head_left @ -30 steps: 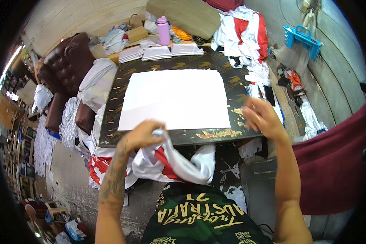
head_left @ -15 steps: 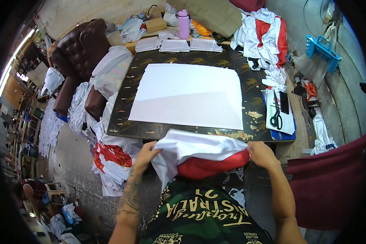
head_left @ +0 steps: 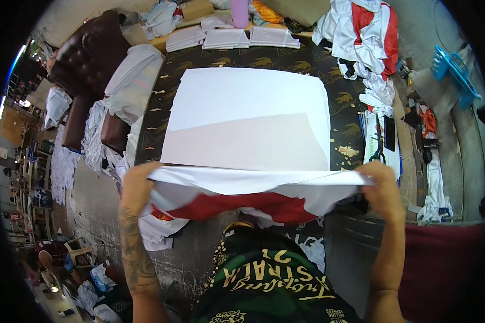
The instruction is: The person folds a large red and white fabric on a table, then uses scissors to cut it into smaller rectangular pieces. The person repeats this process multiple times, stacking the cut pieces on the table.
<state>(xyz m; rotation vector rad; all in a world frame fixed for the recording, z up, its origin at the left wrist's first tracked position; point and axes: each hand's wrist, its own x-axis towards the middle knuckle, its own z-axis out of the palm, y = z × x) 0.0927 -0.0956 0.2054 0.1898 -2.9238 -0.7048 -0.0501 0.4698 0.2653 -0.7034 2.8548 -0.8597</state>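
A white and red piece of fabric (head_left: 253, 180) is stretched between my two hands along the table's near edge. My left hand (head_left: 140, 183) is closed on its left corner, and my right hand (head_left: 380, 183) grips the right corner. The fabric's red part hangs below the white band, toward my body. Just beyond it, a large white sheet (head_left: 248, 97) lies flat on the dark patterned table (head_left: 151, 116), with a greyer layer over its near half.
Folded white pieces (head_left: 226, 39) line the far edge beside a pink bottle (head_left: 240, 13). White and red fabric is heaped (head_left: 355, 32) at the far right. A phone (head_left: 389, 133) and partly hidden scissors (head_left: 380, 145) lie on papers at the right. A brown armchair (head_left: 86, 54) stands left.
My hands have moved apart and forward, pulling the bunched fabric into a wide, taut band nearer the table edge. The view has shifted somewhat.
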